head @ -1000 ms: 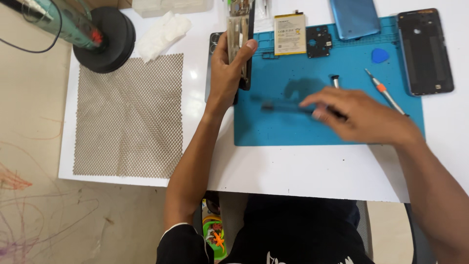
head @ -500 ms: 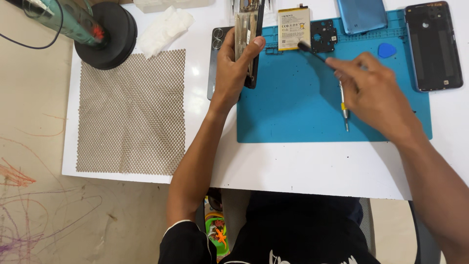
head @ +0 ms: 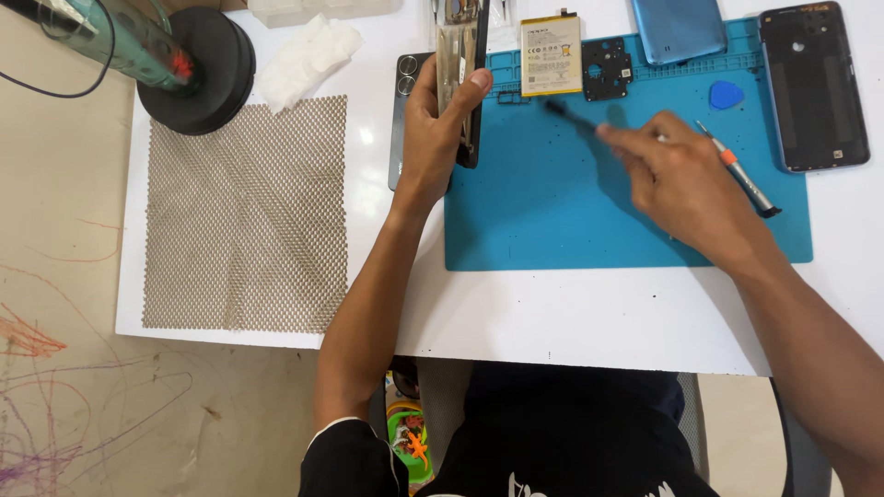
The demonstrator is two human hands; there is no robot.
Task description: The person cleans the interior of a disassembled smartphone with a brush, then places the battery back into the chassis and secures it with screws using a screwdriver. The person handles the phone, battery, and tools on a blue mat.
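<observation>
Left hand (head: 433,129) fingers clamped around an opened black phone body (head: 463,78), held on edge at the teal mat's (head: 589,230) left border. Right hand (head: 681,179) fingers pinched on a thin dark tool (head: 569,114), blurred, tip toward the phone. Likely mid-disassembly; next calls for steadying the tip. Beyond: cream rectangular battery (head: 551,55) with printed label, orange-collared screwdriver (head: 737,170), blue pick (head: 725,93).

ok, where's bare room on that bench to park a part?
Free: the blue mat's near half, below the right hand; the white table strip along its front edge; the mesh sheet. Crowded: the far edge, with battery, black bracket, blue cover and dark phone back.
</observation>
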